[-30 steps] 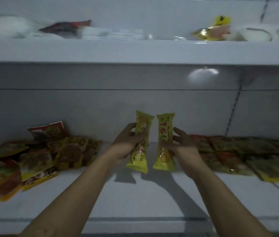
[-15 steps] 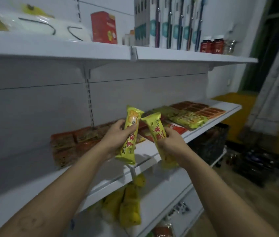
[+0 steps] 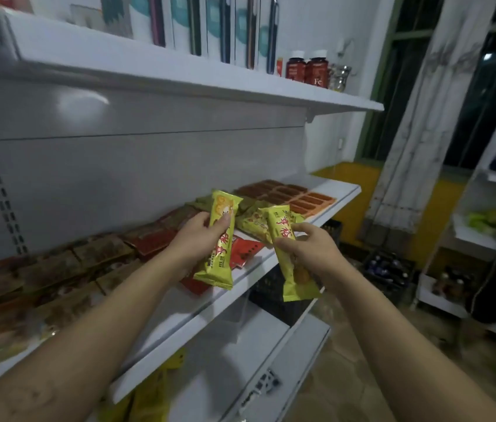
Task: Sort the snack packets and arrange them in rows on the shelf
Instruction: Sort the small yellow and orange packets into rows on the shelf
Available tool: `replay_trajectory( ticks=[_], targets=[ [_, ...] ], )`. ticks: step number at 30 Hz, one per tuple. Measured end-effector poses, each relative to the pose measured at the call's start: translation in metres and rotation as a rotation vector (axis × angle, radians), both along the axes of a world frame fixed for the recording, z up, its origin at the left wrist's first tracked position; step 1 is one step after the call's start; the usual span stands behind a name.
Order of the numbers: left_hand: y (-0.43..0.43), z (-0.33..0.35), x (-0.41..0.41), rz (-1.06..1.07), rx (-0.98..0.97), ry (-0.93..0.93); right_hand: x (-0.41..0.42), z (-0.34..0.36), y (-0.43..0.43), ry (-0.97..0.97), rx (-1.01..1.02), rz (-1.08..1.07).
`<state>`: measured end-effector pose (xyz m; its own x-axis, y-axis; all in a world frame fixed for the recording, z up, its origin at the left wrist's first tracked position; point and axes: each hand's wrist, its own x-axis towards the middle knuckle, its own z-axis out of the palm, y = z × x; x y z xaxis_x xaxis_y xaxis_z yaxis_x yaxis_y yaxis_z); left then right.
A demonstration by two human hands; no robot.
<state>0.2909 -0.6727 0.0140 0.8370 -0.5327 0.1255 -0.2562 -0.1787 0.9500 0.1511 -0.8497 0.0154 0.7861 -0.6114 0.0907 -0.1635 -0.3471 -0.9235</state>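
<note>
My left hand grips a long yellow snack packet upright, thumb across its front. My right hand grips a second yellow packet with red characters, tilted left at the top. Both hang over the front edge of the white middle shelf. On that shelf lie rows of brown-orange packets, red packets, green-yellow packets and, at the far right end, orange-brown packets in neat rows.
An upper shelf carries tall boxes and two red bottles. Yellow packets sit on the lower shelf. A dark crate stands below the middle shelf. At right are a curtain and another rack.
My view has swung right along the shelf, from the left pile to the right end. Both hands kept hold of their yellow packets and moved right; the right packet now tilts more.
</note>
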Motion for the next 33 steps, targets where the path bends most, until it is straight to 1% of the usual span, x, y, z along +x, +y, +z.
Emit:
replay_trajectory(
  ticks=[3,8,11,15,21,26,27,30,31,33],
  targets=[
    [-0.033,-0.007,0.038,0.004,0.007,0.013,0.037,-0.002,-0.039,0.000,-0.021,0.022],
    [-0.080,-0.006,0.091,0.036,0.169,-0.018,0.103,0.008,-0.097,-0.001,0.011,0.109],
    [-0.102,-0.003,0.112,0.041,0.236,-0.091,0.132,0.014,-0.125,-0.052,0.099,0.174],
    [-0.120,-0.002,0.136,0.010,0.205,-0.115,0.170,0.022,-0.152,-0.083,0.173,0.203],
    [-0.132,0.001,0.173,0.137,0.161,-0.068,0.240,0.031,-0.185,-0.102,0.257,0.333],
    [-0.141,0.014,0.201,0.367,0.219,-0.133,0.307,0.036,-0.214,-0.052,0.228,0.455],
    [-0.144,0.019,0.207,0.410,0.254,-0.171,0.319,0.038,-0.219,-0.049,0.230,0.500],
    [-0.156,0.030,0.221,0.487,0.480,-0.327,0.357,0.044,-0.235,-0.053,0.226,0.605],
    [-0.161,0.033,0.224,0.521,0.537,-0.352,0.369,0.046,-0.240,-0.044,0.204,0.611],
    [-0.168,0.038,0.229,0.626,0.590,-0.366,0.392,0.048,-0.247,-0.032,0.129,0.593]
  ],
)
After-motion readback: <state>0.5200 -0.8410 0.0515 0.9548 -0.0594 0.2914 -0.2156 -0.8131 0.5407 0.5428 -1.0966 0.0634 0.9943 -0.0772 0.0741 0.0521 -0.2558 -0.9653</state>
